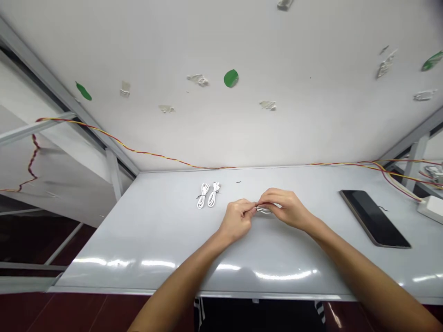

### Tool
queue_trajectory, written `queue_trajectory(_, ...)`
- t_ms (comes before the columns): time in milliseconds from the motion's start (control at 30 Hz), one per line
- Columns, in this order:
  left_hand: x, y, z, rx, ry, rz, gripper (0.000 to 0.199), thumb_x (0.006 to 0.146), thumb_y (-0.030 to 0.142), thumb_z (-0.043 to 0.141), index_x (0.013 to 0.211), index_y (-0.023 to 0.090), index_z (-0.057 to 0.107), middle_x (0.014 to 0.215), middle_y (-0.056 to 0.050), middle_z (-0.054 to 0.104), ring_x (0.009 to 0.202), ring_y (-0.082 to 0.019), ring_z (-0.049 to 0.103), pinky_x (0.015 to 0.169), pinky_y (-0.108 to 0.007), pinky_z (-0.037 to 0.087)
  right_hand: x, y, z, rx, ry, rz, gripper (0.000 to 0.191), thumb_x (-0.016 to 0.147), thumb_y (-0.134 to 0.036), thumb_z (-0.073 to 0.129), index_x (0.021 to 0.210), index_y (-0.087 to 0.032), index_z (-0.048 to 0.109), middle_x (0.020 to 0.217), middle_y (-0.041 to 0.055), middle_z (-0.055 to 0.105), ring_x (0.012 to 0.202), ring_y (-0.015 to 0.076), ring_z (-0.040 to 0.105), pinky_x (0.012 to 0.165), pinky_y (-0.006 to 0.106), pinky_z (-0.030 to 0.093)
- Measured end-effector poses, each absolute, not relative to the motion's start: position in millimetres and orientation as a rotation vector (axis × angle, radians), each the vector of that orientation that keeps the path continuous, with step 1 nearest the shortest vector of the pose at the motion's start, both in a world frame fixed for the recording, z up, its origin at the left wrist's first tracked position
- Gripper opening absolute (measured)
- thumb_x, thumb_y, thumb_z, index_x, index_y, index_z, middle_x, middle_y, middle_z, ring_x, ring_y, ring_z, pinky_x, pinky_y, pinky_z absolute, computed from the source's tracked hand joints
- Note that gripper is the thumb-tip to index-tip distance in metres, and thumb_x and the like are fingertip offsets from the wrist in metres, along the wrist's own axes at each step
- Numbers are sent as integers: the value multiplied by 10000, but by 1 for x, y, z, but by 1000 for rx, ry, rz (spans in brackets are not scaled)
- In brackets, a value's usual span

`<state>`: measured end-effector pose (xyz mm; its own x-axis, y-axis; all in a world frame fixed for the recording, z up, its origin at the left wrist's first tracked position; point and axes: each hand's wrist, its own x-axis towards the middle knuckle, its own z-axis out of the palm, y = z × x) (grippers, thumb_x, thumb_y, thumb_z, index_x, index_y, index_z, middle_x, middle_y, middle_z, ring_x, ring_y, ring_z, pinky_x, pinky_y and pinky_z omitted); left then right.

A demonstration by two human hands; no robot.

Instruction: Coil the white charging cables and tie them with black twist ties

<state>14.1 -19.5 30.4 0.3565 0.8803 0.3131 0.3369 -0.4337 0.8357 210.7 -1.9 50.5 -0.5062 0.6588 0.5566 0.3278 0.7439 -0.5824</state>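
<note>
Between the back and front edges of the desk (155,230), around its middle: a white cable (265,210), with a dark tie (256,208) at its left end. Fingers of the left hand (238,216) together, clamped on the cable at the tie; fingers of the right hand (286,207) also together at that spot, arched over the cable and clamped on it, exact hold on cable or tie too small to tell. Left of both hands, nearer the back edge, two coiled white cables (211,200), side by side, each bound with a dark tie. Close to the back edge, a loose dark strip (239,181). Toward the right end, a dark flat device (375,219), set aslant, with another small dark strip just beside. At the right end, a white block (431,208). Along the back edge, red and yellow wires (155,154).
</note>
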Motion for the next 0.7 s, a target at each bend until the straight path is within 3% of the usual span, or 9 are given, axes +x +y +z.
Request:
queue_trajectory(300, -5, -11, 46, 2104, 710, 784, 251, 919, 189, 537, 986, 185, 779, 881, -82, 706, 767, -157, 606, 690, -265, 443, 225, -5, 70, -678, -2215, 940, 146, 911, -242, 629, 958, -254, 766, 855, 35, 717, 750, 156, 659, 654, 282, 536)
queue_trajectory(533, -2, -12, 50, 1504, 588, 810, 362, 823, 449, 705, 989, 137, 788, 778, -86, 648, 646, -128, 502, 602, -264, 397, 212, -10, 63, -627, -1905, 700, 183, 882, -179, 655, 969, -282, 778, 825, 39, 716, 716, 167, 661, 615, 308, 534)
queue_trajectory(700, -1, -12, 49, 1292, 613, 777, 418, 765, 487, 752, 914, 98, 781, 662, -40, 566, 562, -88, 386, 529, -245, 298, 204, -13, 56, -624, -1749, 704, 229, 853, -156, 691, 1002, -307, 776, 844, 39, 721, 715, 176, 668, 614, 320, 537)
